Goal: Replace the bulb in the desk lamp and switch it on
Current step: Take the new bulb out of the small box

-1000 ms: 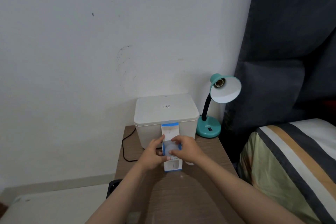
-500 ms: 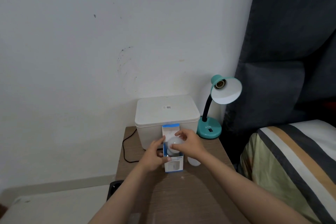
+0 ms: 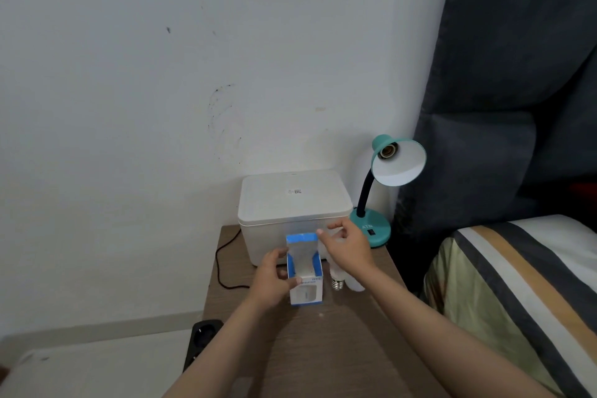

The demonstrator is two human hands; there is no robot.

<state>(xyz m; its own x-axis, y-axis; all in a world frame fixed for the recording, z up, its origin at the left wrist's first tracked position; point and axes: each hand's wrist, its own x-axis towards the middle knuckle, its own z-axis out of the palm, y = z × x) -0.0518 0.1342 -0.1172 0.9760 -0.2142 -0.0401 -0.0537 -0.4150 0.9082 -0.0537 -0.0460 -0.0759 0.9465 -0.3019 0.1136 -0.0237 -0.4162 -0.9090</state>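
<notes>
My left hand (image 3: 274, 281) grips a blue-and-white bulb box (image 3: 305, 281) that stands on the table with its top flap open. Just to the right, my right hand (image 3: 347, 245) holds a white bulb (image 3: 336, 271) by its globe, outside the box, with the screw base pointing down. A second white bulb (image 3: 354, 286) lies on the table under my right wrist. The teal desk lamp (image 3: 399, 161) stands at the table's back right corner. Its socket (image 3: 387, 150) is bare and its switch (image 3: 371, 231) sits on the base.
A white lidded box (image 3: 295, 203) stands against the wall behind the bulb box. The wooden bedside table (image 3: 323, 349) has a black cable (image 3: 221, 263) at its left edge and a power strip (image 3: 202, 339) on the floor. A striped bed (image 3: 517, 284) adjoins on the right.
My right hand has drawn the bulb up and out of the box and shifted it right. The box now shows an empty opening. My left hand still steadies it.
</notes>
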